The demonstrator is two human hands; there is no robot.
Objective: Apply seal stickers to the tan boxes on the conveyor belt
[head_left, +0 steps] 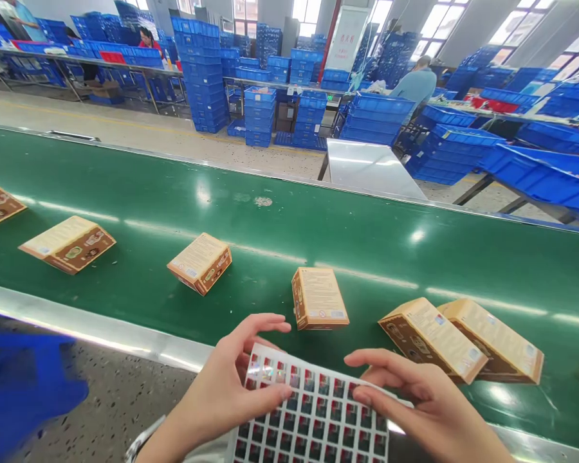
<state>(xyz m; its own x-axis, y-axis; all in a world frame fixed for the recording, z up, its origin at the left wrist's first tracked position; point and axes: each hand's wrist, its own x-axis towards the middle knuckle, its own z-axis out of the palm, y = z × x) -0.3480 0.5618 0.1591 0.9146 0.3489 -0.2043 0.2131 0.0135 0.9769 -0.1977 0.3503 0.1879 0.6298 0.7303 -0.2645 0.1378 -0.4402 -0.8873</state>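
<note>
A white sheet of small dark-and-red stickers (318, 411) is in front of me, over the near edge of a green conveyor belt (139, 257). My left hand (244, 379) grips its upper left part, thumb on the face and fingers behind. At the upper right edge, my right hand (415, 399) pinches the sheet with its thumb on top; the fingers behind are partly hidden. Just beyond my hands lies a brown-and-cream cardboard box (321, 299). Two more boxes rest against each other to the right, the nearer box (434, 337) overlapping the farther box (499, 337).
Further boxes lie spaced out leftward, including a tilted box (202, 262) and another box (70, 244). Metal rails edge the belt. Past it stand a metal table (371, 168), stacked blue crates (200, 77) and a seated person (415, 83). Blue material (29, 386) is at lower left.
</note>
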